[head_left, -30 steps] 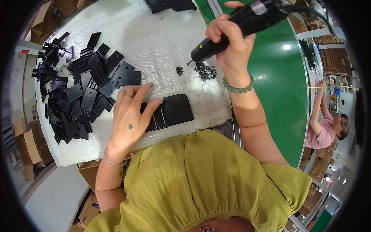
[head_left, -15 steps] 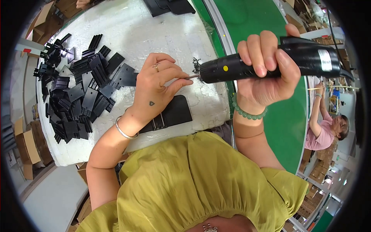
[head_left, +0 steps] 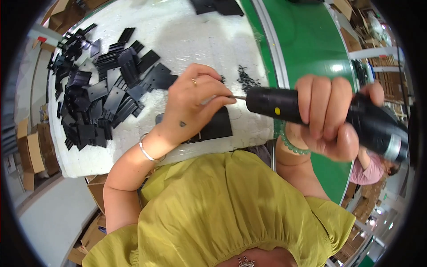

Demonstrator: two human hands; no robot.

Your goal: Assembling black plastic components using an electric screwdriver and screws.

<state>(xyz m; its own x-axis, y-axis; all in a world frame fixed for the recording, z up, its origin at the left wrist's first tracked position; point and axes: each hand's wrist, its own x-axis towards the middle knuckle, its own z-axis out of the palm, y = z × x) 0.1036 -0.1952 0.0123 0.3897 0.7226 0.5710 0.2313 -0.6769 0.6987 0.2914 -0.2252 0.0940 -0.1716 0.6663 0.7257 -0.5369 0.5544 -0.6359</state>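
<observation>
Left hand (head_left: 191,104): thumb and forefinger pinched at the tip of the steel bit (head_left: 239,97); whether a screw sits between them I cannot tell. Right hand (head_left: 327,111): fingers wrapped around the power screwdriver (head_left: 271,102), which I hold raised, nose pointing left. The screwdriver thus spans from my right palm toward my left fingertips. Black plate (head_left: 221,125): flat on the white counter (head_left: 191,40), below my left hand and partly hidden by it, near my body.

Counts. Screwdriver: 1. Bit: 1. Black plate under the left hand: 1. Screws (head_left: 246,80): 2 clusters, the larger just beyond the bit, the smaller partly behind my left fingers; too small to count singly. Black parts (head_left: 106,95): 1 sprawling heap, left of my left hand, too overlapped to count. Dark panels (head_left: 218,6) at the far end: at least 2, cut off by the view.
</observation>
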